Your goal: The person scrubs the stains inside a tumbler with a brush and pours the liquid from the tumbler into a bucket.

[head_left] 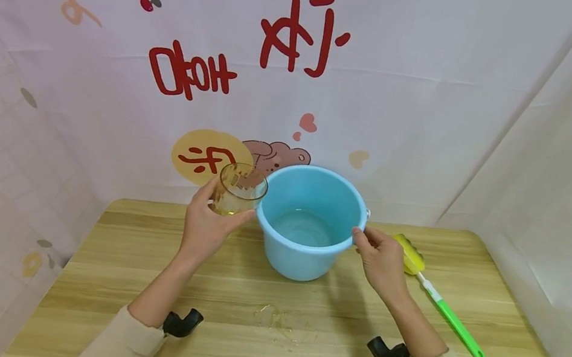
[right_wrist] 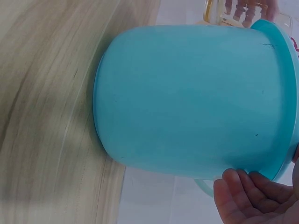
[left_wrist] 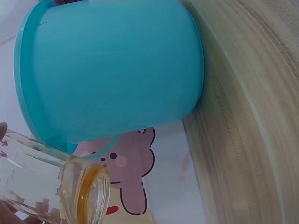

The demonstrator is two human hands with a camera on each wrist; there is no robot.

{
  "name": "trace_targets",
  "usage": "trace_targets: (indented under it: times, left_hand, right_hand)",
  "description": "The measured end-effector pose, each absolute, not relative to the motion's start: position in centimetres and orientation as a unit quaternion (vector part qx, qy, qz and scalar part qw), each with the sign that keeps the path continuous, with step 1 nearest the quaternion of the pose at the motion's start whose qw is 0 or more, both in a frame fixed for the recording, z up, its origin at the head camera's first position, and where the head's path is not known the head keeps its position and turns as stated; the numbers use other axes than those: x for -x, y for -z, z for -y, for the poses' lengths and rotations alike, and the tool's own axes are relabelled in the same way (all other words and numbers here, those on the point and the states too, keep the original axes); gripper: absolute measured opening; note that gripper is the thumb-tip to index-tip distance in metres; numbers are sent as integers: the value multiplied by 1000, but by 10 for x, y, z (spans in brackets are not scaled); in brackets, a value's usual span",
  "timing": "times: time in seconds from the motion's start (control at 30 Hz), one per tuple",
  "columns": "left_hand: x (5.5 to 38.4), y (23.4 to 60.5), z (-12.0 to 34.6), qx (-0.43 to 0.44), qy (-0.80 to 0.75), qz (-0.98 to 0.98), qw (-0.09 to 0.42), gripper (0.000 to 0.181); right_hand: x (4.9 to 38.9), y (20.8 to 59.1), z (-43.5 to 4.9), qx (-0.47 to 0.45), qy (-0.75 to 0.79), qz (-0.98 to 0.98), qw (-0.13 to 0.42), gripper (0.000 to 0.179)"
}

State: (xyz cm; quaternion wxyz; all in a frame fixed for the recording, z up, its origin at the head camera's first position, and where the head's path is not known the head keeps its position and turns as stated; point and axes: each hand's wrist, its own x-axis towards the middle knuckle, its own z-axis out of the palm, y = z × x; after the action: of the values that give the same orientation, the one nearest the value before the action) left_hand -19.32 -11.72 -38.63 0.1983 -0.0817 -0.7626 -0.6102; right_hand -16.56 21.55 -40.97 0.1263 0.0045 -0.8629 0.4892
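My left hand (head_left: 207, 223) grips a clear amber-tinted glass cup (head_left: 242, 187), upright and lifted beside the left rim of a light blue bucket (head_left: 299, 259). A little yellowish liquid seems to lie at the cup's bottom. In the left wrist view the glass cup (left_wrist: 56, 182) shows its thick base next to the bucket (left_wrist: 117, 70). The bucket stands on the table with clear water in it. My right hand (head_left: 381, 262) pinches the bucket's right rim. In the right wrist view, the fingers (right_wrist: 240, 191) curl under that rim.
On the wooden table (head_left: 217, 352), a brush (head_left: 437, 294) with a yellow head and green handle lies to the right of the bucket. Drops of liquid (head_left: 282, 321) spot the tabletop in front. A printed white cloth (head_left: 411, 110) hangs behind.
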Motion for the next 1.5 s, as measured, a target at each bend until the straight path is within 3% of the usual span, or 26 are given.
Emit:
trace_targets:
  times: [0.17, 0.5, 1.13, 1.5]
  left_hand:
    - [196, 385, 118, 76, 583, 783, 203, 74]
    - [195, 374, 117, 74, 522, 831, 176, 99]
    - [198, 350, 116, 78, 456, 878, 125, 95]
    - [198, 340, 110, 93, 403, 901, 131, 92]
  right_hand:
    - [166, 410, -214, -5, -489, 863, 127, 39]
    - [165, 409, -214, -3, -482, 867, 128, 40]
    - [165, 409, -214, 2, -487, 864, 128, 41]
    - [166, 410, -215, 4, -486, 865, 124, 42]
